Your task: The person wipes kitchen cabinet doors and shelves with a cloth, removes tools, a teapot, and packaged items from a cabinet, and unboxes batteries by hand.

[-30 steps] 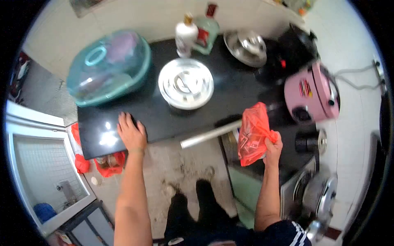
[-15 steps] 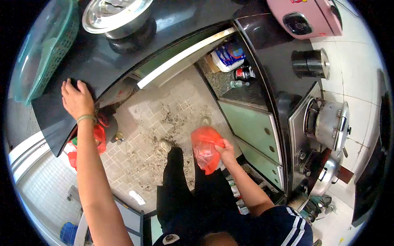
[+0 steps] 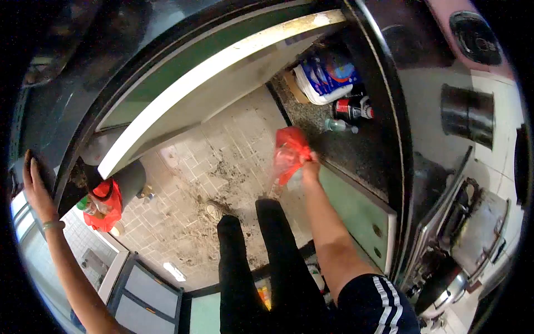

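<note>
My right hand [image 3: 310, 168] is closed around the gathered neck of a red plastic bag [image 3: 289, 146], which hangs over the floor beside an open cabinet shelf [image 3: 356, 153]. What the bag contains is hard to make out. Near it on the shelf lie a dark bottle with a red label [image 3: 350, 108], a small clear bottle [image 3: 340, 126] and a blue-and-white package [image 3: 328, 78]. Far to the left, my left hand [image 3: 40, 192] rests with stretched fingers at the edge of the black countertop [image 3: 53, 142].
An open cabinet door [image 3: 183, 94] juts across the upper middle. Dark dirt [image 3: 228, 172] is scattered over the tiled floor. Another red bag [image 3: 111, 209] hangs at left by a grey bin [image 3: 135, 178]. Pots [image 3: 481, 231] stand on the stove at right.
My view has dropped lower and closer to the cabinets. My right hand has carried the red bag forward, toward the open shelf. My left hand appears farther left, still at the counter.
</note>
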Demonstrator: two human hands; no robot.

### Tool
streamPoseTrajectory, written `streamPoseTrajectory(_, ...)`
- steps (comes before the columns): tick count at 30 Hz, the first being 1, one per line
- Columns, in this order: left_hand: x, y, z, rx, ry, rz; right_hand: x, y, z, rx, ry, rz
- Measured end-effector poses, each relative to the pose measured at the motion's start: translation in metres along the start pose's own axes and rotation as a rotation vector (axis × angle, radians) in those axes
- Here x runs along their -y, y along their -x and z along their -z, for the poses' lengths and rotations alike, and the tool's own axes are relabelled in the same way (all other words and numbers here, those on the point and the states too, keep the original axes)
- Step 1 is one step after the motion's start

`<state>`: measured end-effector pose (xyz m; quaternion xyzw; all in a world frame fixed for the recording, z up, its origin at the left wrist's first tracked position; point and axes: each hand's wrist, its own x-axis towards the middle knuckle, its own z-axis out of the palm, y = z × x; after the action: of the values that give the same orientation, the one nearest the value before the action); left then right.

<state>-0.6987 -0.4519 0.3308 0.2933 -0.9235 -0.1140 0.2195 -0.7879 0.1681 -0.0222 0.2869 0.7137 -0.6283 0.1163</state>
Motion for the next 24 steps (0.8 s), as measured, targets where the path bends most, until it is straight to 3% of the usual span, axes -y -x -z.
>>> streamPoseTrajectory(1, 0.010, -0.002, 0.005, 0.043, -0.051, -0.064, -0.005, -0.024, 0.008, -0.048, -0.083, -0.059)
streamPoseTrajectory(2, 0.046, 0.000, 0.014, 0.109, -0.262, -0.283, -0.007, -0.042, 0.013, -0.098, -0.163, -0.118)
streamPoseTrajectory(6, 0.095, -0.006, 0.032, 0.152, -0.596, -0.314, -0.003, -0.084, 0.013, -0.241, -0.256, -0.038)
streamPoseTrajectory(8, 0.075, -0.007, 0.035, 0.130, -0.420, -0.279, 0.006, -0.098, 0.004, -0.310, -0.345, -0.028)
streamPoseTrajectory(9, 0.057, -0.005, 0.035, 0.120, -0.334, -0.262, -0.055, -0.148, 0.036, -0.263, -0.672, 0.000)
streamPoseTrajectory(10, -0.053, 0.004, 0.003, 0.012, 0.159, 0.240, -0.057, -0.163, 0.037, -0.265, -0.671, -0.006)
streamPoseTrajectory(11, -0.082, -0.012, 0.005, -0.011, 0.151, 0.535, -0.054, -0.174, 0.035, -0.285, -0.543, 0.065)
streamPoseTrajectory(13, -0.087, -0.016, 0.006, -0.037, 0.133, 0.828, -0.023, -0.164, 0.008, -0.495, -0.291, 0.224)
streamPoseTrajectory(15, -0.058, 0.004, 0.005, 0.036, -0.065, 0.100, -0.039, -0.189, 0.023, -0.469, -0.367, 0.284)
streamPoseTrajectory(16, -0.052, 0.005, 0.004, 0.034, -0.071, 0.097, -0.041, -0.195, 0.023, -0.444, -0.444, 0.347)
streamPoseTrajectory(18, -0.049, 0.004, 0.002, 0.010, 0.160, 0.094, -0.052, -0.209, 0.020, -0.595, -0.437, 0.234)
streamPoseTrajectory(19, -0.054, 0.001, 0.006, 0.008, 0.155, 0.091, -0.059, -0.216, 0.020, -0.522, -0.401, 0.323)
streamPoseTrajectory(21, -0.071, -0.004, 0.012, 0.093, -0.191, 0.273, -0.068, -0.218, 0.017, -0.450, -0.366, 0.411)
streamPoseTrajectory(22, -0.071, -0.003, 0.013, 0.126, -0.305, 0.331, -0.075, -0.215, 0.015, -0.476, -0.025, 0.532)
streamPoseTrajectory(23, -0.055, 0.002, 0.017, 0.123, -0.488, -0.077, -0.077, -0.209, 0.012, -0.493, 0.321, 0.644)
streamPoseTrajectory(24, -0.051, 0.007, 0.015, 0.116, -0.655, -0.491, -0.073, -0.204, 0.013, -0.498, 0.325, 0.647)
